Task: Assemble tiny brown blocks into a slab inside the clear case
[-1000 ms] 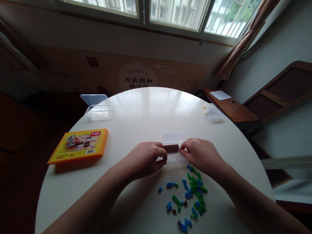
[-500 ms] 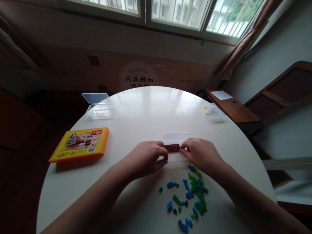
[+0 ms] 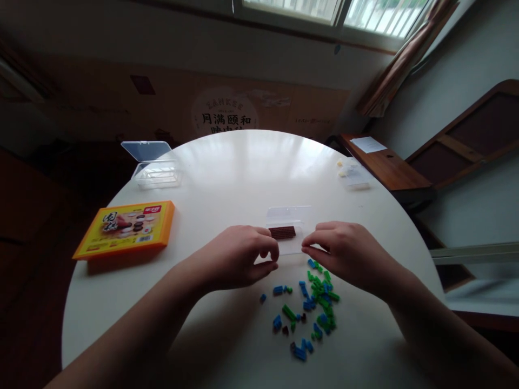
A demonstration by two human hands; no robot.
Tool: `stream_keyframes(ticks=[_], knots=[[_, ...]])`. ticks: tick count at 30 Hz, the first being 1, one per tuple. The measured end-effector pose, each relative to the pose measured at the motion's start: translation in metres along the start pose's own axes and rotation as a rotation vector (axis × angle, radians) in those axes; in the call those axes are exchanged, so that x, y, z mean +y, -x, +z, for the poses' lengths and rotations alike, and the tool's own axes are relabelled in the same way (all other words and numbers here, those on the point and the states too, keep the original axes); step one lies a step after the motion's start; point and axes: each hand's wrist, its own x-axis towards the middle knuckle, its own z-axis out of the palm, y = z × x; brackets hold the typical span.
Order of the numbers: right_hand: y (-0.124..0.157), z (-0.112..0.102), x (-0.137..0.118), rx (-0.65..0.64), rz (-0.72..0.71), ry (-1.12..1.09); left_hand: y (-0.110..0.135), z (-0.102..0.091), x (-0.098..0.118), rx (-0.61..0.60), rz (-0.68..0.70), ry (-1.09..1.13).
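A dark brown studded block strip [image 3: 283, 232] lies in a small clear plastic box [image 3: 290, 247] with its lid tipped back. My left hand [image 3: 245, 256] is at the box's left side, fingers curled and thumb apart, with nothing seen in it; its knuckles come close to the strip's left end. My right hand [image 3: 338, 246] hovers by the box's right edge, a small gap between its thumb and index finger and nothing visible there. Loose green and blue building bricks [image 3: 322, 297], with a few brown ones, lie scattered in front of the box.
On the left of the white round table [image 3: 227, 183] rests a yellow and orange board-game box [image 3: 125, 229]. Behind it stands an open clear box [image 3: 156, 175]. Another clear container [image 3: 357, 175] with pale yellow pieces is at the far right, near a wooden desk [image 3: 389, 165].
Both hands have let go of the brown strip's ends, and it now lies in the clear box. My right hand has drawn away to the right. The view has tilted down.
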Motion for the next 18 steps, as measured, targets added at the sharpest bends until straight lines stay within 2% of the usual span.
stream_keyframes(ticks=[3, 6, 11, 18], knots=[[0.013, -0.003, -0.001, -0.165, -0.279, -0.048, 0.001, 0.001, 0.013, -0.099, 0.053, 0.022], [0.019, 0.0, -0.005, -0.28, -0.453, -0.049, 0.001, 0.007, 0.026, -0.191, 0.092, 0.021], [0.019, 0.007, -0.014, -0.36, -0.513, -0.056, -0.001, 0.017, 0.039, -0.272, 0.115, -0.008], [0.018, 0.012, -0.021, -0.367, -0.531, -0.054, -0.001, 0.024, 0.038, -0.302, 0.116, -0.131]])
